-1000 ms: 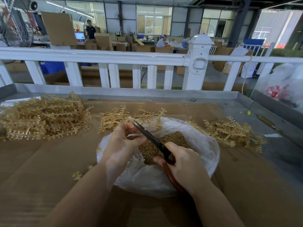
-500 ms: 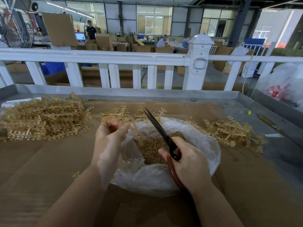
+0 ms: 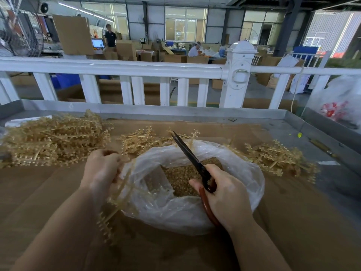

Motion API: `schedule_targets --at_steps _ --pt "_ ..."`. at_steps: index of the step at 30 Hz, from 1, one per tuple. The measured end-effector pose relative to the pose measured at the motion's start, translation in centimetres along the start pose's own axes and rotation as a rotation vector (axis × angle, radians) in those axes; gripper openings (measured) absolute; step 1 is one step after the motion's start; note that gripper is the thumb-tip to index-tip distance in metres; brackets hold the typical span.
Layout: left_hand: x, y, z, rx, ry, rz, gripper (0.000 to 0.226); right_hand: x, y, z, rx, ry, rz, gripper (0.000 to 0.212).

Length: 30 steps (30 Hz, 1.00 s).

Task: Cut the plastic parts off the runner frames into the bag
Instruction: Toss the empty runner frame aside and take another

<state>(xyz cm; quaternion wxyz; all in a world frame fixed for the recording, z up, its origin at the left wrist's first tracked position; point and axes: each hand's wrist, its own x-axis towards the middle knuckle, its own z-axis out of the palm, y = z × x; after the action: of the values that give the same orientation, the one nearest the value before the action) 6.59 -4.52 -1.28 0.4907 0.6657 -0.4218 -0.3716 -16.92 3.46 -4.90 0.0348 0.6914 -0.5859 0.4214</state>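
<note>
While the left hand [image 3: 101, 169] curls round the upper end of a runner frame [image 3: 117, 194], the frame's long axis slopes from that grip, at the left rim of the bag [image 3: 195, 214], down and nearer to a comb of uncut parts hanging over the cardboard. It therefore lies left of the scissors [image 3: 192, 161], not between the blades, and this gap is what the next cut turns on. The right hand [image 3: 224, 196] grips the red-brown handles above the bag's near right side, fingers curled through them, with the dark blades drawn together and pointing up and away to the far left over the bag's mouth. By my reading, the frame must swing right over the opening, or the blades drop leftward, so severed pieces fall inside. The left hand is the nearer to the frame; the right only holds the tool. In the bag sits a heap of cut parts [image 3: 181, 177]. Beyond lie more frames: a big pile [image 3: 52, 139] far left, a smaller cluster [image 3: 140, 140] behind the bag, another heap [image 3: 279, 159] to the right.
</note>
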Motion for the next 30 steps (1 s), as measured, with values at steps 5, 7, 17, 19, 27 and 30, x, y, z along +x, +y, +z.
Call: schedule_targets --at_steps 5,7,17,19,27,30 --pt "-0.3 -1.2 0.3 0.629 0.029 0.224 0.014 0.0 0.0 0.0 -0.016 -0.008 -0.001 0.026" --pt "-0.7 -1.8 0.4 0.686 0.087 0.289 0.017 0.0 0.0 0.0 -0.020 0.001 -0.003 0.025" --pt "-1.9 -1.6 0.8 1.092 0.329 0.466 0.067 0.0 0.0 0.6 -0.091 -0.007 0.019 0.023" --pt "-1.9 -0.9 1.0 1.067 0.339 0.521 0.064 0.1 0.1 0.8 -0.129 0.014 0.054 0.023" --pt "-3.2 1.4 6.8 0.637 -0.232 0.634 0.024 0.7 0.2 1.5 -0.223 0.089 0.230 0.022" --pt "-3.2 1.6 9.4 0.631 -0.336 0.701 0.040 0.8 0.2 1.7 -0.229 0.112 0.241 0.025"
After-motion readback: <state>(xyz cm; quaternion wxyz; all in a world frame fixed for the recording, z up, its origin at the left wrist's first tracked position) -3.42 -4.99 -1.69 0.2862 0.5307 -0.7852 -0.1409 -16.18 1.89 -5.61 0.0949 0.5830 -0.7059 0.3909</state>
